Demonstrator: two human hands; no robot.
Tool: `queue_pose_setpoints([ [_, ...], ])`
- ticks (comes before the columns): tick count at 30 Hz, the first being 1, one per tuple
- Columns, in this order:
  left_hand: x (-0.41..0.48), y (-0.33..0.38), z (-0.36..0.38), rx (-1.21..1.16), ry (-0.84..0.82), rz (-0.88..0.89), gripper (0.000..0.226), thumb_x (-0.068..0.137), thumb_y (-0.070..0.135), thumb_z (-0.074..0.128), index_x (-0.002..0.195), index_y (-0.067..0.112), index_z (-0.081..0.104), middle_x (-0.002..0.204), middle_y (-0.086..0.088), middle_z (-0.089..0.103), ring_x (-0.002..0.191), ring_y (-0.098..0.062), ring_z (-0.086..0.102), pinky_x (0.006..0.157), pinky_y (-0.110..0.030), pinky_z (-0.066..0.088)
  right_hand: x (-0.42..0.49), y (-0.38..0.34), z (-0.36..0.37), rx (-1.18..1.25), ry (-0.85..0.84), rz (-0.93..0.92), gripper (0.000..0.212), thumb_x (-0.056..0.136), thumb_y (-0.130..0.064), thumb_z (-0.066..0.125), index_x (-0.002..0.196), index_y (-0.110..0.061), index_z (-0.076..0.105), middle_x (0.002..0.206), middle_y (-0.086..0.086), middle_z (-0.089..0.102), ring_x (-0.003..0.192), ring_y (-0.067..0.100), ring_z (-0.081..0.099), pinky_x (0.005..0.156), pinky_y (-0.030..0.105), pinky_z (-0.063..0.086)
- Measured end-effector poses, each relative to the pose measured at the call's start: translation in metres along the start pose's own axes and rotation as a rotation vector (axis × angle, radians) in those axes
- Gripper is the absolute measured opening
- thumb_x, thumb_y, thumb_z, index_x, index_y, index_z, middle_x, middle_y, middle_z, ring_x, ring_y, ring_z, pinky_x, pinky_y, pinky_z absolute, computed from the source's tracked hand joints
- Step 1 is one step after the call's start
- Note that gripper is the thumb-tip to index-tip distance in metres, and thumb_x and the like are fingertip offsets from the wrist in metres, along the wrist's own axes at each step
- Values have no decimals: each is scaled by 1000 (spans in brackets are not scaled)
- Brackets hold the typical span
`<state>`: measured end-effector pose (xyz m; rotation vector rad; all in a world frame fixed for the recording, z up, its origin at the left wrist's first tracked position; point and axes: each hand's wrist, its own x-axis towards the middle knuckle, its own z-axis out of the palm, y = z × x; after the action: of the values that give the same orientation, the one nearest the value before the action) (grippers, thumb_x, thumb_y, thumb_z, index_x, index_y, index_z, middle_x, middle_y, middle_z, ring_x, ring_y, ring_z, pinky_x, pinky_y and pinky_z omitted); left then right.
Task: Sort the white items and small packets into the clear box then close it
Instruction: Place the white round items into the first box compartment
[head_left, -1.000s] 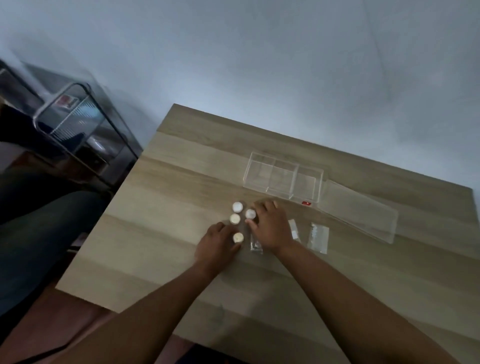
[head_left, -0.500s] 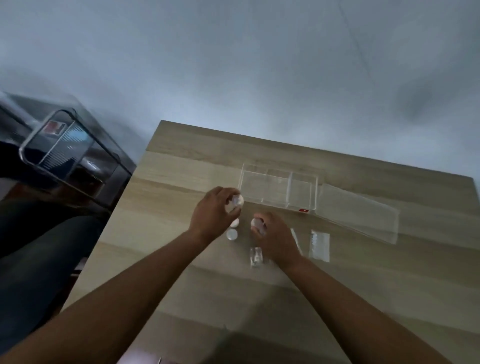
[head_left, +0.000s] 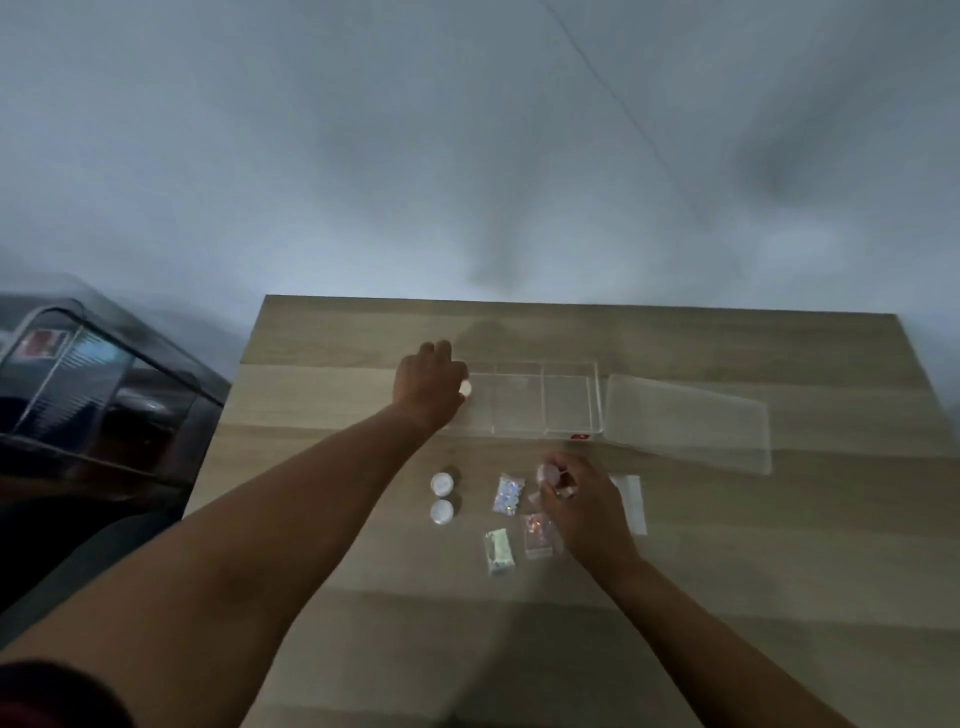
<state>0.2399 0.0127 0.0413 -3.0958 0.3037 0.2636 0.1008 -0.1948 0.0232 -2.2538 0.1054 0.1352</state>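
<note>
The clear box (head_left: 571, 364) stands open on the wooden table, split into three compartments, its lid (head_left: 685, 421) lying flat to the right. My left hand (head_left: 428, 387) holds a small white round jar (head_left: 466, 388) at the box's left compartment. My right hand (head_left: 576, 496) grips another white jar (head_left: 548, 474) in front of the box. Two white jars (head_left: 442, 483) (head_left: 442, 511) sit on the table below my left hand. Small shiny packets (head_left: 508, 493) (head_left: 498, 551) (head_left: 537, 535) lie beside my right hand, and a pale packet (head_left: 634, 501) lies to its right.
The wooden table (head_left: 337, 395) ends against a pale wall at the back. A dark metal-framed rack (head_left: 93, 395) stands on the floor beyond the table's left edge.
My left hand has lifted a white jar and carried it up to the box's left end. My right hand has raised its jar slightly. The camera has tilted, and more packets show.
</note>
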Motion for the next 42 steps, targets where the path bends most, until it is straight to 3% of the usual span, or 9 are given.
queue_pose_setpoints([
  [4,3,2,4,85,16,7,29,87,35,65,114,26,71,122,-7,53,115,-28,51,85,-40,47,2,0,-6,36,16,-20,23,85,-10,66,109,-11,65,104,6,65,85,17,67,74,28,54],
  [9,0,3,6,43,37,-11,30,88,34,64,116,25,69,122,-7,53,115,-27,52,85,-39,48,22,-13,-13,25,106,-82,26,83,-5,70,109,-5,67,100,12,67,81,20,64,75,26,49],
  [13,-15,-2,5,-301,163,-174,31,85,36,67,114,26,63,115,-3,59,109,-24,59,80,-39,52,52,-35,-18,25,112,-136,23,84,-6,68,107,-5,66,102,16,64,85,25,66,79,39,57],
  [16,-31,-6,7,-610,171,-415,28,85,35,64,112,28,59,113,-1,67,105,-24,65,84,-39,55,80,-54,-13,-51,55,-200,16,84,-12,67,99,-6,67,96,13,66,84,26,64,78,36,52],
  [19,-40,-6,11,-806,96,-565,31,81,33,62,112,27,64,108,-2,75,104,-24,68,86,-34,51,104,-72,-1,-157,-89,-241,24,85,-22,65,108,-14,67,101,7,69,92,23,60,78,30,47],
  [23,-44,-5,15,-903,96,-578,25,82,28,64,105,23,72,107,-4,76,104,-23,69,91,-34,54,122,-84,18,-458,-216,-374,21,85,-23,61,103,-16,69,103,7,72,104,29,57,84,39,51],
  [30,-43,-4,17,-978,114,-611,21,81,27,68,101,22,74,100,-3,78,98,-20,71,89,-32,55,139,-89,39,-934,-204,-442,18,90,-14,55,101,-13,69,106,9,73,109,31,56,84,39,48],
  [36,-44,-5,20,-998,119,-606,20,81,27,69,100,22,74,97,-3,78,94,-20,72,88,-32,55,143,-85,46,-991,-242,-436,21,88,-10,53,103,-12,67,109,10,71,115,33,52,88,41,44],
  [42,-49,-12,19,-1022,138,-590,22,84,32,70,100,18,75,97,-3,78,93,-18,71,85,-32,54,137,-84,37,-857,-190,-450,24,91,-20,56,112,-13,65,116,6,68,116,29,49,92,40,42],
])
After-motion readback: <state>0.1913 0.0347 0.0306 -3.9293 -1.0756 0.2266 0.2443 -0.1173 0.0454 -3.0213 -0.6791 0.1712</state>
